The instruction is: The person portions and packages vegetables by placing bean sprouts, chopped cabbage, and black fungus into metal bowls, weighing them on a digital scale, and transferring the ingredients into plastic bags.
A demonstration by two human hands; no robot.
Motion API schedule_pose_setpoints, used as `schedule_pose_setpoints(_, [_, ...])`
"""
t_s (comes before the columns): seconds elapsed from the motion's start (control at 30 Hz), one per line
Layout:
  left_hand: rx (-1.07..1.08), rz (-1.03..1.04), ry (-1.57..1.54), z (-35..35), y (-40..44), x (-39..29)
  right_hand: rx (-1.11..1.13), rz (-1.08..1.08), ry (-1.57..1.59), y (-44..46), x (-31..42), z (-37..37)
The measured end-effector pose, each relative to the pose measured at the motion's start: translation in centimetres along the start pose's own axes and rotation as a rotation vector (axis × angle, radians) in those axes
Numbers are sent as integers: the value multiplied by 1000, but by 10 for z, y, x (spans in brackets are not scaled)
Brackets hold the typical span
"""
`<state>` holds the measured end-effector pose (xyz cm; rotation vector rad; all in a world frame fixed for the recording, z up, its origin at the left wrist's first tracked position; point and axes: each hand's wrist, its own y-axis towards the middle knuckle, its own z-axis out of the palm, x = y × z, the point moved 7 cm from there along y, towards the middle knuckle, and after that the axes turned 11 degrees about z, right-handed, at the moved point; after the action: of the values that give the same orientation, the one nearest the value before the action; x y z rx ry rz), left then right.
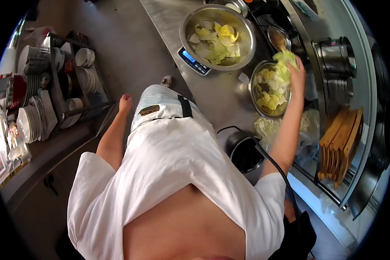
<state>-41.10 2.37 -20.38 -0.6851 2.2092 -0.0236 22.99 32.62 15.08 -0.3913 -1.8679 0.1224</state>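
Note:
Chinese cabbage leaves are gripped in my right hand, held over the upper edge of a smaller steel bowl. More torn cabbage leaves lie in that bowl. A larger steel bowl, also with cabbage pieces inside, rests on a digital kitchen scale with a lit blue display. My left hand hangs low at my side, curled closed, away from the counter, with nothing visible in it.
Plastic bags of pale food and a black bin-like container are near my right arm. Wooden boards and steel pots fill the right-hand shelving. A rack of white plates stands at left, beyond the steel counter.

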Motion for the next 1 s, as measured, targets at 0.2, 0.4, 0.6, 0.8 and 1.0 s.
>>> schedule_pose_setpoints(0.2, [28,-22,-32,19,2,5,87,-515,-280,1,72,150])
schedule_pose_setpoints(0.4, [1,77,28,5,-16,-18,162,-551,-512,13,29,203])
schedule_pose_setpoints(0.6, [4,-165,71,-9,-56,10,115,-420,-357,65,-33,66])
schedule_pose_setpoints(0.8, [-7,-154,115,-1,-51,24,115,482,-632,67,-244,-61])
schedule_pose_setpoints(1.0, [-30,-94,15,3,-24,-21,-69,375,-831,41,-313,-43])
